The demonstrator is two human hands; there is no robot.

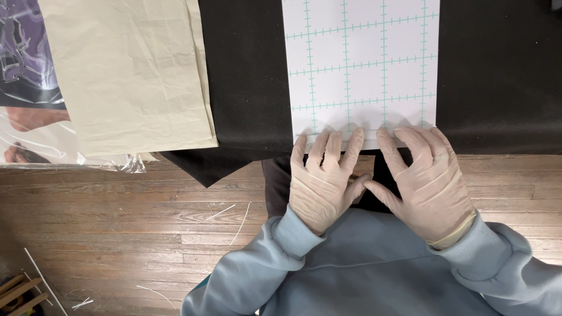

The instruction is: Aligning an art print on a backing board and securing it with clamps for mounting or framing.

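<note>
Pressing flat on the near edge of a white rectangular sheet printed with a teal grid of ticked lines [363,64], both gloved hands lie side by side, palms down. The left hand [322,181] spreads its fingers narrowly, tips resting on the sheet's lower left corner area; the right hand [424,181] does the same at the lower right, its thumb angled inward toward the left thumb. Neither hand grips anything: the fingers are extended and laid flat, holding the sheet down by pressure alone.

The sheet's long axis runs away from the person, from the hands toward the top of the view, where it passes out of the picture. Its near short edge lies crosswise under the fingertips, so the sheet sits directly ahead of both hands. It rests on a black woven cloth [246,88] that spreads wide to either side and ends in a point at the lower left.

To the left, partly over the black cloth, lies a creased beige sheet of fabric or paper [129,76], roughly rectangular, with a second layer showing along its right edge. Farther left a clear plastic package [29,117] holds a dark purple and red printed picture. All of this lies on a brown wooden plank floor [117,216], where thin white strips [234,213] are scattered. Light blue sweatshirt sleeves [293,234] cover both wrists.
</note>
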